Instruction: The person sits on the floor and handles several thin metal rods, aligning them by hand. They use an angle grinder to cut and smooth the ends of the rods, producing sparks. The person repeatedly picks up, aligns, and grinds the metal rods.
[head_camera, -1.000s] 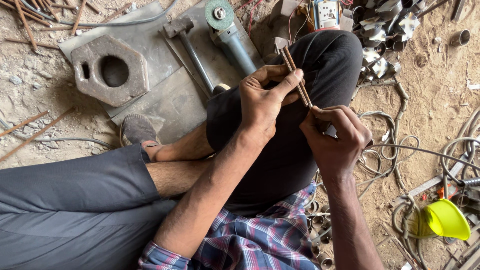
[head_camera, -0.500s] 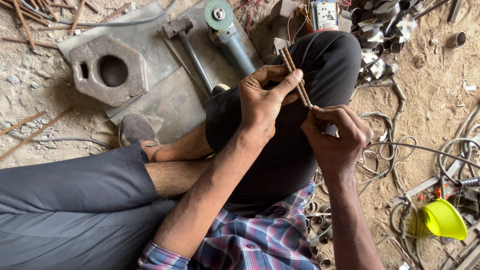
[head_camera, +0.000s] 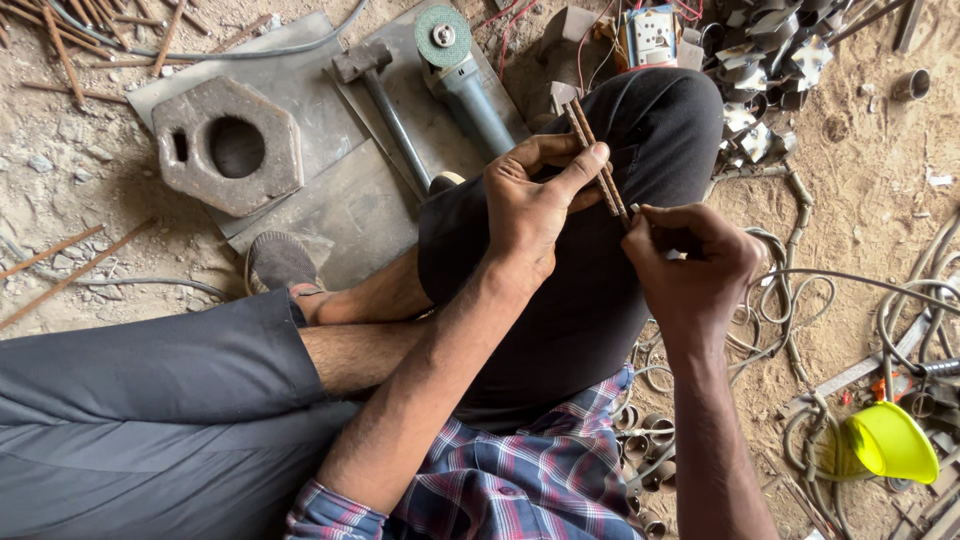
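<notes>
Just right of the frame's centre, the left hand (head_camera: 535, 205) is clamped on a pair of thin rusty rods (head_camera: 597, 160), thumb and forefinger pinching them side by side so they slant from upper left to lower right over the raised knee in dark trousers (head_camera: 650, 120). The right hand (head_camera: 695, 265), directly right of and slightly below the left, is closed around the rods' lower end, its fingers curled over whatever lies in the palm; what else it holds cannot be told. In the upper middle of the frame an angle grinder (head_camera: 462, 75) lies on a grey metal sheet (head_camera: 300, 95) beside a hammer (head_camera: 385, 105), and a heavy hexagonal steel block (head_camera: 225, 145) with a round hole sits to their left. A yellow funnel (head_camera: 892, 442) rests at the lower right among coiled wire (head_camera: 800, 300) on the sandy ground, and loose rusty rods (head_camera: 60, 40) lie in the upper left corner.
</notes>
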